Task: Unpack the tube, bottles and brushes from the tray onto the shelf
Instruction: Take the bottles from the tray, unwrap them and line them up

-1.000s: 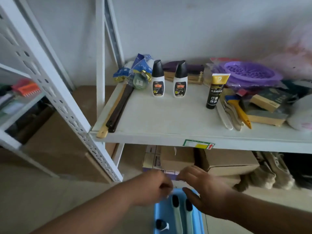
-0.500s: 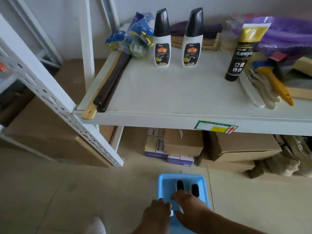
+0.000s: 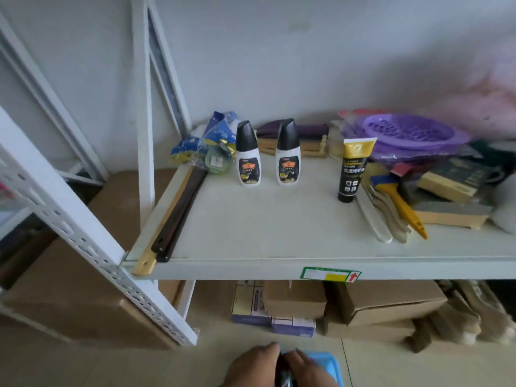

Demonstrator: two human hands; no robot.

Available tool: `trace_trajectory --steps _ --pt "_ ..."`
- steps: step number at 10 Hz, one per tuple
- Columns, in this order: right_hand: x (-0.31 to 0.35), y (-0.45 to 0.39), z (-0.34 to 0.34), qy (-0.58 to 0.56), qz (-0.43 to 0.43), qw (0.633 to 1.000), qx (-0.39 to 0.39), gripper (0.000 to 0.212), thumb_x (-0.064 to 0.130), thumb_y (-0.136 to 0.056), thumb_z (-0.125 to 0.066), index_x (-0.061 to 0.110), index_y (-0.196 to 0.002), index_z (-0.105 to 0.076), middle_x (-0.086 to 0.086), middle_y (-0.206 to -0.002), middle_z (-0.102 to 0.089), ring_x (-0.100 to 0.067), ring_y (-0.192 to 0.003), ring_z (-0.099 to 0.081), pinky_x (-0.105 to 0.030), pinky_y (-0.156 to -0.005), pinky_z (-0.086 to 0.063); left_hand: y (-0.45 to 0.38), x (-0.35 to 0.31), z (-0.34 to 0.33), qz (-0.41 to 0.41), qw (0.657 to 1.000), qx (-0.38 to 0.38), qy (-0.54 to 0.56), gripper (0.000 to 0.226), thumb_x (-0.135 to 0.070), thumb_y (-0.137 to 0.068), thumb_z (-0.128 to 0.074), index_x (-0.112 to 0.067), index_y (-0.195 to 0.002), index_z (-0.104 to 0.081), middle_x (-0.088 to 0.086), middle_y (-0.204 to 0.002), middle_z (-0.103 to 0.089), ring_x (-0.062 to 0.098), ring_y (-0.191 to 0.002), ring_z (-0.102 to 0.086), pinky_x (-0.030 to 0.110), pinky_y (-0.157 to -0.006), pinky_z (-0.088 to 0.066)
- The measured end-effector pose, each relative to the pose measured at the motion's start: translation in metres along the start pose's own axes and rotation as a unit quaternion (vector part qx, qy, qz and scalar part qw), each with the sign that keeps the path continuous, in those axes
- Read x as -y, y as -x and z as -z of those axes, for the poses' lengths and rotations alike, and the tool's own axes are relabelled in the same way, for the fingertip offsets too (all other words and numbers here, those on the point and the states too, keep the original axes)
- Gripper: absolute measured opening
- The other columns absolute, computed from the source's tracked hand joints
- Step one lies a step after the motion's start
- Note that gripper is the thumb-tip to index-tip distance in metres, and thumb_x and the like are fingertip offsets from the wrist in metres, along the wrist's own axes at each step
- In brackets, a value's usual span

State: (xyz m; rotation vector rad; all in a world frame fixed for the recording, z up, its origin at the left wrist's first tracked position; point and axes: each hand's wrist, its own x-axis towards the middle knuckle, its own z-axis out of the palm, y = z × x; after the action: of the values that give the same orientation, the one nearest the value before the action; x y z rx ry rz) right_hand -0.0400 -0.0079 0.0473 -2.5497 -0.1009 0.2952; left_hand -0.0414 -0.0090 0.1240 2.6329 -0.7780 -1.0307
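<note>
Both my hands are low at the bottom edge of view, over the blue tray (image 3: 325, 361) on the floor. My left hand (image 3: 251, 365) and right hand (image 3: 305, 370) are pressed close together, fingers curled around something dark between them. It is mostly hidden, so I cannot tell what it is or whether either hand truly grips it. Only the tray's far corner shows past my right hand; its contents are out of sight.

On the white shelf (image 3: 265, 233) above:
- 2 white bottles with black caps stand upright side by side, left bottle (image 3: 247, 153) and right bottle (image 3: 287, 152), slightly apart.
- 1 black-and-gold tube (image 3: 352, 170) stands cap down to their right, well apart from them.
- Just beside the tube, a yellow-handled brush (image 3: 398, 201) lies flat with pale handles next to it.
- Dark and tan long handles (image 3: 173, 216) lie along the shelf's left edge.
- A blue crinkled packet (image 3: 206, 143) sits at the back left.
- A purple basket (image 3: 407, 132) sits at the back right.

Cardboard boxes (image 3: 382, 303) sit under the shelf.
</note>
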Motion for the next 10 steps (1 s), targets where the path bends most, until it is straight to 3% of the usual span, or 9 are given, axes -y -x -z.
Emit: trace_trajectory --steps 1,2,3,4,5,7,8,9,10 --pt "-0.015 0.096 0.051 -0.013 0.032 0.999 -0.027 0.052 0.034 -0.092 -0.067 0.034 -0.142 -0.053 0.005 -0.138 -0.065 -0.013 -0.127 -0.062 -0.031 -0.107 -0.050 0.038 -0.022 0.066 -0.064 0.997 -0.025 0.045 0.044 -0.048 -0.094 -0.065 -0.033 -0.134 -0.053 -0.001 -0.136 -0.065 0.021 -0.128 -0.064 0.036 -0.109 -0.051" --pt "0.001 0.119 0.128 -0.002 0.013 1.000 -0.006 0.057 0.037 -0.089 -0.070 0.039 -0.142 -0.050 0.010 -0.133 -0.068 -0.007 -0.122 -0.064 -0.026 -0.104 -0.051 0.071 -0.045 0.118 -0.104 0.989 -0.043 0.091 0.046 -0.062 -0.075 -0.075 -0.050 -0.115 -0.057 -0.027 -0.109 -0.068 -0.008 -0.105 -0.066 0.028 -0.097 -0.055" --pt "0.008 0.135 0.253 -0.036 -0.026 0.992 -0.120 0.075 0.039 -0.084 -0.074 0.042 -0.150 -0.038 0.013 -0.136 -0.066 -0.005 -0.125 -0.062 -0.023 -0.106 -0.048 0.097 -0.062 0.161 -0.167 0.971 -0.109 0.132 0.054 -0.051 -0.069 -0.085 -0.049 -0.116 -0.060 -0.026 -0.104 -0.073 -0.003 -0.101 -0.071 0.032 -0.094 -0.061" --pt "0.021 0.156 0.329 -0.085 -0.034 0.986 -0.142 0.059 0.040 -0.082 -0.076 0.047 -0.135 -0.049 0.019 -0.115 -0.073 0.001 -0.105 -0.067 -0.020 -0.091 -0.055 0.108 -0.074 0.193 -0.217 0.931 -0.170 0.238 0.054 -0.036 -0.071 -0.091 -0.045 -0.117 -0.065 -0.005 -0.105 -0.081 0.019 -0.097 -0.079 0.043 -0.092 -0.065" --pt "0.035 0.159 0.381 -0.079 0.001 0.977 -0.197 0.043 0.036 -0.085 -0.081 0.046 -0.118 -0.055 0.020 -0.104 -0.073 0.002 -0.097 -0.068 -0.020 -0.083 -0.058 0.111 -0.087 0.222 -0.261 0.898 -0.218 0.279 0.049 -0.043 -0.077 -0.092 -0.046 -0.119 -0.067 -0.008 -0.113 -0.079 0.025 -0.099 -0.077 0.042 -0.088 -0.066" --pt "0.023 0.133 0.450 -0.053 -0.012 0.960 -0.273 0.043 0.039 -0.082 -0.085 0.039 -0.118 -0.061 0.017 -0.099 -0.073 -0.002 -0.086 -0.069 -0.026 -0.076 -0.058 0.076 -0.107 0.244 -0.260 0.882 -0.284 0.270 0.027 -0.024 -0.087 -0.083 -0.038 -0.109 -0.076 -0.012 -0.097 -0.078 0.008 -0.076 -0.068 0.028 -0.072 -0.057" --pt "0.013 0.115 0.467 -0.020 -0.028 0.961 -0.276 0.038 0.038 -0.083 -0.083 0.037 -0.113 -0.060 0.015 -0.086 -0.067 0.000 -0.072 -0.065 -0.015 -0.061 -0.046 0.049 -0.119 0.250 -0.248 0.878 -0.306 0.270 0.021 -0.019 -0.089 -0.080 -0.037 -0.099 -0.078 -0.017 -0.091 -0.079 -0.002 -0.077 -0.068 0.008 -0.069 -0.049" --pt "0.004 0.098 0.481 0.010 -0.023 0.956 -0.293 0.040 0.038 -0.083 -0.082 0.033 -0.117 -0.061 0.015 -0.088 -0.066 -0.001 -0.078 -0.063 -0.017 -0.063 -0.043 0.017 -0.129 0.256 -0.243 0.877 -0.312 0.273 0.022 -0.020 -0.090 -0.079 -0.035 -0.105 -0.079 -0.011 -0.094 -0.082 0.001 -0.089 -0.073 0.008 -0.074 -0.050" --pt "0.001 0.083 0.501 0.037 -0.018 0.958 -0.283 0.044 0.033 -0.085 -0.082 0.032 -0.124 -0.062 0.015 -0.094 -0.067 0.002 -0.083 -0.063 -0.012 -0.066 -0.044 -0.012 -0.134 0.258 -0.240 0.876 -0.305 0.287 0.030 -0.021 -0.090 -0.080 -0.029 -0.119 -0.077 -0.008 -0.106 -0.083 0.009 -0.101 -0.076 0.026 -0.093 -0.058"
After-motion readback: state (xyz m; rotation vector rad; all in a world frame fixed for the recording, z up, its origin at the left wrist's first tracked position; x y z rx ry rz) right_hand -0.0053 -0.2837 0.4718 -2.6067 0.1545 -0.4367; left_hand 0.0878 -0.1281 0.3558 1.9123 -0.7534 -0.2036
